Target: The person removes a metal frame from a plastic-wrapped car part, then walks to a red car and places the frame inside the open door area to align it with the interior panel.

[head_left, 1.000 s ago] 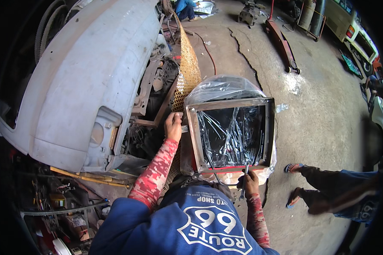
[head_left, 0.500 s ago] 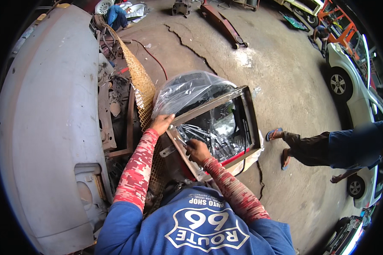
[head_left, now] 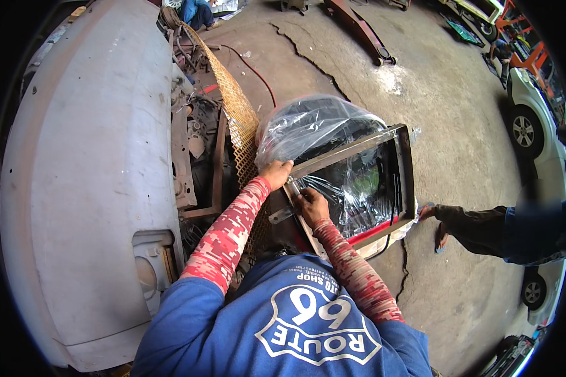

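Observation:
A rectangular brown metal frame (head_left: 352,151) lies tilted over an object wrapped in clear plastic (head_left: 324,122), with dark glossy and red surfaces showing beneath. My left hand (head_left: 277,174) is closed around the frame's left corner. Just below it, my right hand (head_left: 312,206) is curled beside the frame's near-left bar. A slim shiny metal tool (head_left: 295,187) shows between the right fingers and the corner; its exact kind is unclear. A flat metal tab with a hole (head_left: 281,215) sticks out from that bar.
A large grey vehicle panel (head_left: 100,157) fills the left side. Gold expanded mesh (head_left: 239,119) stands beside the frame. A person in dark trousers (head_left: 475,229) stands at right, near a white car (head_left: 534,100). A red floor jack (head_left: 361,28) lies beyond, with cracked concrete between.
The whole view has shifted, so the scene sits farther right. My right hand has moved up along the bar, closer to my left hand, which keeps its hold on the frame corner.

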`<act>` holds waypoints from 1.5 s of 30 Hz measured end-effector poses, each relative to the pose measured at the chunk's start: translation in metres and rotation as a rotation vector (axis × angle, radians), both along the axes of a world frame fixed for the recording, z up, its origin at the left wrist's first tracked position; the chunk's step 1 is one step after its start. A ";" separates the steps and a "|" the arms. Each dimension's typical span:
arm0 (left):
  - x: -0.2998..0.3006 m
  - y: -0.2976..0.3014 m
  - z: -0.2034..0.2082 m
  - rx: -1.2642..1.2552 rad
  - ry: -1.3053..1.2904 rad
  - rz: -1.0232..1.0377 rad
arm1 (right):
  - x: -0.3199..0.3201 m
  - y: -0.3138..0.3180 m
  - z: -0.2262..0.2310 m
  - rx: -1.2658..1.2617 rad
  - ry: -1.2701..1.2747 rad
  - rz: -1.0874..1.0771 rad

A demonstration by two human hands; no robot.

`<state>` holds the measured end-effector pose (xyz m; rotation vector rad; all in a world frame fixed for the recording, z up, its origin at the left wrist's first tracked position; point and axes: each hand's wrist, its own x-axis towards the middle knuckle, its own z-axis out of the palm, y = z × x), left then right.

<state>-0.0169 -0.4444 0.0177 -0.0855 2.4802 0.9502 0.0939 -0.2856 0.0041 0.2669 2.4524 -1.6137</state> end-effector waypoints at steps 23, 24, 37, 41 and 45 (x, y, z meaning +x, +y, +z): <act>0.025 0.000 0.005 0.166 0.076 -0.033 | -0.041 0.041 -0.018 -0.006 -0.117 0.350; 0.028 -0.001 0.005 0.180 0.098 -0.021 | -0.043 0.045 -0.019 -0.043 -0.150 0.417; 0.022 -0.005 0.001 0.293 0.129 -0.101 | -0.086 0.062 0.016 0.560 0.240 0.779; 0.022 0.001 0.018 0.246 0.119 -0.073 | -0.095 0.067 0.047 0.648 0.414 0.827; 0.021 0.002 0.015 0.307 0.076 -0.081 | -0.090 0.062 0.042 0.680 0.263 0.774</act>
